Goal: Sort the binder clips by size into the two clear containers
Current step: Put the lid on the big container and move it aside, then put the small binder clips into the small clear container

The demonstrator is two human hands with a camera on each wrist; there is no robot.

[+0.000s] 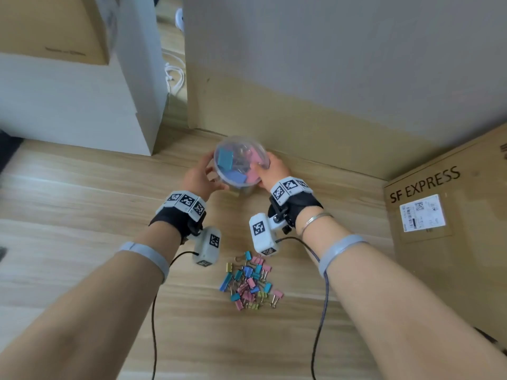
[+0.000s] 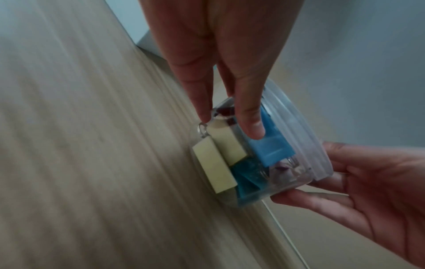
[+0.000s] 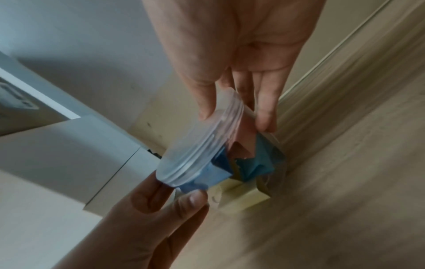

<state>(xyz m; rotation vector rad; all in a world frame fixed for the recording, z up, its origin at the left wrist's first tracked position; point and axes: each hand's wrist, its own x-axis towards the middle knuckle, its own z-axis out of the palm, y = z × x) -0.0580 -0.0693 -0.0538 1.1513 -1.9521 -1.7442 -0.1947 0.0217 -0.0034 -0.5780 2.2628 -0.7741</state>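
A clear round container (image 1: 241,145) with a lid holds several large binder clips in blue, pink and pale yellow. It is tilted just above the wooden floor (image 1: 82,201), close to the wall. My left hand (image 1: 212,174) grips its left side, fingers (image 2: 250,125) lying on the clear wall. My right hand (image 1: 263,171) pinches the right side, thumb (image 3: 207,105) on the lid rim (image 3: 202,145). A pile of small coloured binder clips (image 1: 251,283) lies on the floor between my forearms. I see only one container.
An SF Express cardboard box (image 1: 439,215) stands at the right. A white box (image 1: 68,105) with a brown carton (image 1: 55,28) on top stands at the left. The wall's skirting (image 1: 301,119) runs right behind the container. A white cable (image 1: 174,75) lies in the gap.
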